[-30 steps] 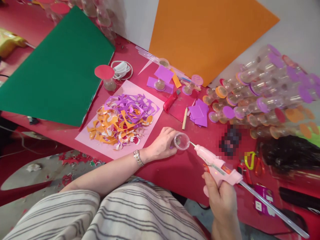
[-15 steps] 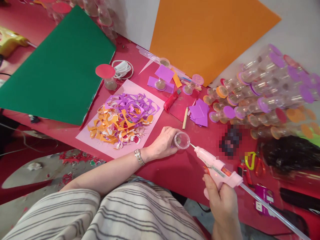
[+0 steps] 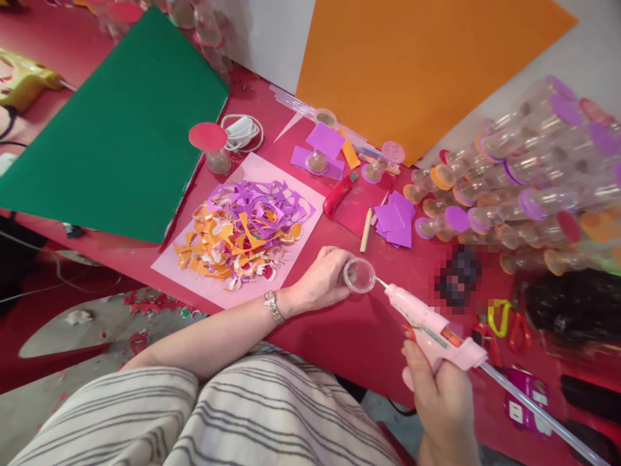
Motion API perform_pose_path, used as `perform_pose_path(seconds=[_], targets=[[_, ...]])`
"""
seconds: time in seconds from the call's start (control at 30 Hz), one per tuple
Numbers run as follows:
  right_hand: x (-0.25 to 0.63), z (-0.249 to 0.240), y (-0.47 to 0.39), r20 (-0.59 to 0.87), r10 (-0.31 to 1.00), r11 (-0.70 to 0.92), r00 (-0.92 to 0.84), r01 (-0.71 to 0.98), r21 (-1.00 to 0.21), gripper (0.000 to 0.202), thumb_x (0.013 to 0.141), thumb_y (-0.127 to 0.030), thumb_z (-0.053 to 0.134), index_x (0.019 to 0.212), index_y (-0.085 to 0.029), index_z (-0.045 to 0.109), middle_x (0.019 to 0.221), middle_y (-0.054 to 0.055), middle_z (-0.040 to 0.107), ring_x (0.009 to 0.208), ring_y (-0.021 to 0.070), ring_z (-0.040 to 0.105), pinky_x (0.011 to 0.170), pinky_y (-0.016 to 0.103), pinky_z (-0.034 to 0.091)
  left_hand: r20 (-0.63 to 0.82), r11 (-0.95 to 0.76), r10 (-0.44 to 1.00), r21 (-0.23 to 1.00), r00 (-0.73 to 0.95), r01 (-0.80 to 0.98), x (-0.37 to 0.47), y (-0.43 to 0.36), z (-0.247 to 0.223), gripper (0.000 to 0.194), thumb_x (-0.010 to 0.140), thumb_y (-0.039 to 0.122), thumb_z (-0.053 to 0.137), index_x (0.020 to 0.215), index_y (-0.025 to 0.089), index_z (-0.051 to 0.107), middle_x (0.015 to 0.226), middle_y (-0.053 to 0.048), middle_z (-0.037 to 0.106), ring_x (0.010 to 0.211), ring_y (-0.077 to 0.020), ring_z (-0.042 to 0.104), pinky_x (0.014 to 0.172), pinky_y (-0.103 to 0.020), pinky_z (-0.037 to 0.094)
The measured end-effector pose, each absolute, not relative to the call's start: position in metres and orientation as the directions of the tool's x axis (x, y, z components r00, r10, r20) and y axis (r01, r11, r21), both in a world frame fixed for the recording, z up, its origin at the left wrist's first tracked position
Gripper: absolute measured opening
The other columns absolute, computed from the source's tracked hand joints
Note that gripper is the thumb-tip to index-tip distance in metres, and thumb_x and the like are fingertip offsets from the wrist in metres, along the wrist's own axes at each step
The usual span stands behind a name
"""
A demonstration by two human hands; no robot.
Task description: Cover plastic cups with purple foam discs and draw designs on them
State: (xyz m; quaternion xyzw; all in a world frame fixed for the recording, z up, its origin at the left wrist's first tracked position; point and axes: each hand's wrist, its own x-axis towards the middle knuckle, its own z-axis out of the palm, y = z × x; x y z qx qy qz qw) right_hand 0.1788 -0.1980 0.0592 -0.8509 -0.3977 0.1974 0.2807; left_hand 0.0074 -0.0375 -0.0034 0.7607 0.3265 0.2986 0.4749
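Low over the red table, my left hand (image 3: 326, 282) is closed around a clear plastic cup (image 3: 359, 276), its round rim tilted up towards me. My right hand (image 3: 442, 391) grips a pink glue gun (image 3: 431, 330) by its handle, and a long clear glue stick (image 3: 538, 408) runs out of its back. The gun's metal nozzle is at the right edge of the cup's rim; whether it touches I cannot tell. Just beyond my left hand lie a short wooden stick (image 3: 366, 231) and several purple paper squares (image 3: 395, 219).
Purple and orange paper scraps (image 3: 247, 226) heap on a pink sheet (image 3: 169, 265) at left. A green board (image 3: 121, 136) lies behind them. Rows of joined clear cups (image 3: 538, 200) stand at right, near scissors (image 3: 519, 331). A red cutter (image 3: 339, 194) lies mid-table.
The whole view has shifted slightly, so things appear a little further right. The cup and the glue gun keep nearly the same position relative to each other.
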Motion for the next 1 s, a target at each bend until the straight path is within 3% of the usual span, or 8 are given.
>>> perform_pose_path(seconds=[0.2, 0.37, 0.53, 0.67, 0.87, 1.0], targets=[[0.176, 0.059, -0.197, -0.083, 0.794, -0.510, 0.602, 0.585, -0.630, 0.064, 0.076, -0.072, 0.057, 0.088, -0.011, 0.072, 0.074, 0.014, 0.074, 0.046, 0.0178, 0.061, 0.044, 0.028, 0.049, 0.155, -0.343, 0.776, 0.917, 0.612, 0.204, 0.008, -0.038, -0.004, 0.028, 0.070, 0.010, 0.060, 0.093, 0.020, 0.048, 0.096, -0.006, 0.060, 0.097, -0.0243, 0.053, 0.096, -0.043, 0.042], [0.185, 0.057, -0.195, -0.147, 0.809, -0.517, 0.569, 0.569, -0.639, 0.061, 0.070, -0.072, 0.063, 0.081, -0.012, 0.073, 0.064, 0.012, 0.072, 0.041, 0.0177, 0.058, 0.037, 0.027, 0.046, 0.176, -0.366, 0.773, 0.908, 0.609, 0.203, 0.008, -0.038, -0.005, 0.029, 0.072, 0.011, 0.060, 0.098, 0.020, 0.050, 0.099, -0.007, 0.062, 0.098, -0.0244, 0.054, 0.098, -0.043, 0.041], [0.185, 0.055, -0.198, -0.090, 0.786, -0.517, 0.611, 0.571, -0.638, 0.058, 0.073, -0.069, 0.063, 0.082, -0.013, 0.072, 0.066, 0.011, 0.072, 0.046, 0.0182, 0.061, 0.041, 0.028, 0.048, 0.202, -0.413, 0.754, 0.886, 0.625, 0.211, 0.007, -0.037, -0.005, 0.032, 0.072, 0.011, 0.058, 0.102, 0.018, 0.052, 0.100, -0.008, 0.062, 0.098, -0.0246, 0.054, 0.099, -0.044, 0.040], [0.195, 0.050, -0.202, -0.137, 0.812, -0.509, 0.568, 0.572, -0.643, 0.055, 0.068, -0.069, 0.068, 0.075, -0.015, 0.070, 0.057, 0.008, 0.068, 0.044, 0.0190, 0.060, 0.039, 0.028, 0.048, 0.206, -0.425, 0.750, 0.878, 0.629, 0.219, 0.006, -0.036, -0.006, 0.033, 0.071, 0.011, 0.059, 0.102, 0.017, 0.053, 0.100, -0.008, 0.062, 0.098, -0.0251, 0.054, 0.099, -0.044, 0.040], [0.201, 0.044, -0.204, -0.113, 0.834, -0.475, 0.541, 0.597, -0.647, 0.051, 0.070, -0.066, 0.067, 0.077, -0.015, 0.069, 0.057, 0.007, 0.068, 0.056, 0.0234, 0.067, 0.049, 0.031, 0.054, 0.207, -0.413, 0.755, 0.887, 0.622, 0.207, 0.008, -0.038, -0.007, 0.034, 0.075, 0.015, 0.064, 0.106, 0.018, 0.052, 0.102, -0.008, 0.063, 0.100, -0.0251, 0.055, 0.100, -0.044, 0.040], [0.186, 0.046, -0.205, -0.049, 0.818, -0.463, 0.573, 0.605, -0.647, 0.053, 0.074, -0.066, 0.064, 0.084, -0.014, 0.070, 0.070, 0.011, 0.072, 0.069, 0.0263, 0.071, 0.054, 0.031, 0.056, 0.205, -0.377, 0.773, 0.909, 0.600, 0.175, 0.009, -0.039, -0.006, 0.033, 0.079, 0.026, 0.069, 0.105, 0.019, 0.051, 0.103, -0.008, 0.064, 0.101, -0.0246, 0.056, 0.099, -0.043, 0.040]])
